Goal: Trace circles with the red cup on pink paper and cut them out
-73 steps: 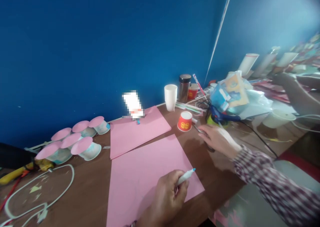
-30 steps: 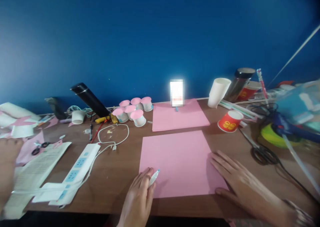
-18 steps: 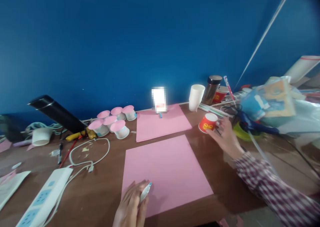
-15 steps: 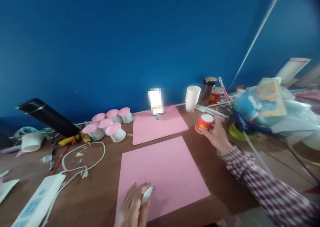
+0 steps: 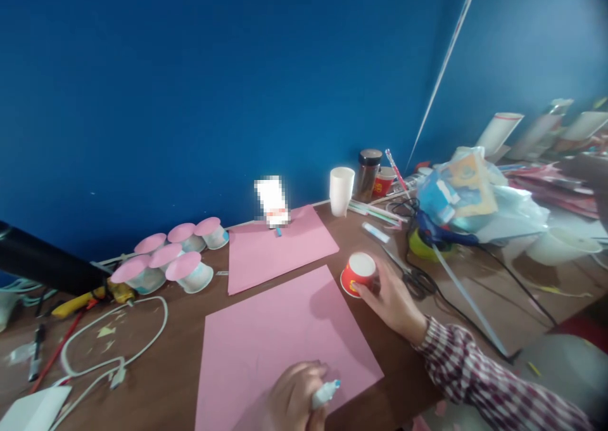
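My left hand rests on the near edge of a pink paper sheet and holds a white marker with a blue tip. My right hand, in a checked sleeve, grips an upside-down red paper cup at the sheet's far right corner. The cup stands on the brown table, touching or just off the paper.
A second pink sheet lies behind the first. Several pink-topped cups sit at the left, with a white cable in front. A white cup, dark jar, scissors and a blue glue gun crowd the right.
My right hand reached the red cup, closed on it and drew it nearer, to the corner of the near pink sheet. My left hand kept the marker on the sheet.
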A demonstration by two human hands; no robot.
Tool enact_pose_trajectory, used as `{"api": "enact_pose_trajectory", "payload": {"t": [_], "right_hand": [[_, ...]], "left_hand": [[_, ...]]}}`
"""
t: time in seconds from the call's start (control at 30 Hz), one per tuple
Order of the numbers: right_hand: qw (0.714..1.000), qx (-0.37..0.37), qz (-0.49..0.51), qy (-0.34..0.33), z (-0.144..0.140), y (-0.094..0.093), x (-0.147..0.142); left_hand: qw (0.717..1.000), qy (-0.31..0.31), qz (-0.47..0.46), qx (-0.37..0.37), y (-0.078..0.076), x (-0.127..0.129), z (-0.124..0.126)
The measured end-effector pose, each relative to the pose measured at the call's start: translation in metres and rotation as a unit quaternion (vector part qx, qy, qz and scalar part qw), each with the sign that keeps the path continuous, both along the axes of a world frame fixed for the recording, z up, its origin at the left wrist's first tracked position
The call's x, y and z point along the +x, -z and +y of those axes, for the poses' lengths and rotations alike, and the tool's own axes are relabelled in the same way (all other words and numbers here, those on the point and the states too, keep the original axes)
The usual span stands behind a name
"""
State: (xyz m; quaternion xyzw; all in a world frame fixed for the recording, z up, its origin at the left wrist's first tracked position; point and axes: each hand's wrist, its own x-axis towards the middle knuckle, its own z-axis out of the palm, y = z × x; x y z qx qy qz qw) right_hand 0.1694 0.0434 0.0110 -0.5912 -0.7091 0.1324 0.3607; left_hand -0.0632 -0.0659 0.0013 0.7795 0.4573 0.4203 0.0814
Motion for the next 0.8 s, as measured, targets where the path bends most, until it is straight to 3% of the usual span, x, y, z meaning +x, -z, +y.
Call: {"api": "enact_pose_trajectory", "payload": {"t": [0.23,0.37,0.43,0.57,0.8], "right_hand": [[1.0,0.005,0.007,-0.008,0.003,0.002,-0.002],[1.0,0.016,0.0,-0.007,0.01,-0.002,-0.004],[1.0,0.023,-0.004,0.001,0.016,-0.005,-0.005],[0.999,0.029,-0.024,0.02,0.028,-0.011,-0.006],[0.997,0.044,-0.039,0.042,0.056,0.0,0.003]], "left_hand": [[0.987,0.161,0.028,0.005,-0.014,0.038,0.025],[0.968,0.233,0.074,-0.049,-0.027,0.045,0.038],[0.964,0.239,0.09,-0.074,-0.026,0.047,0.042],[0.97,0.23,0.064,-0.054,-0.016,0.048,0.04],[0.98,0.174,0.075,-0.06,-0.01,0.049,0.034]]}}
